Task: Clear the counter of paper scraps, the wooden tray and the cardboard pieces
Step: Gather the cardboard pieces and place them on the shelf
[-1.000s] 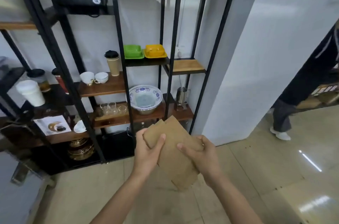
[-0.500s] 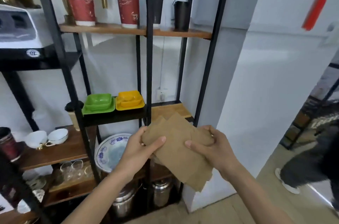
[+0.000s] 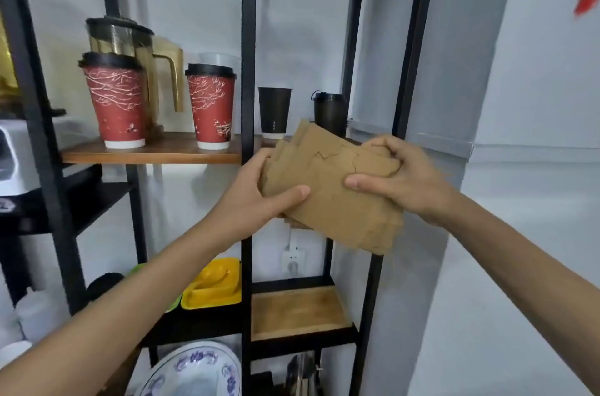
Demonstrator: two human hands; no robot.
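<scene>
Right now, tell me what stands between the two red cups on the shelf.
In the head view, a lidded pitcher with a gold handle stands behind the gap between the red cups; the shelf between them is bare.

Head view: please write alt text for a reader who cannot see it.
Both hands, left and right, hold a stack of cardboard pieces before a black shelf rack carrying two red paper cups.

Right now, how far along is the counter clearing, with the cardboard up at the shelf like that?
Done: the cardboard pieces are gathered into one stack, off any surface. In hand: the left hand and right hand both grip the stack, raised in front of the shelf with the red cups. Left: setting it down. The counter, paper scraps and wooden tray are out of view, so their state can't be judged.
</scene>
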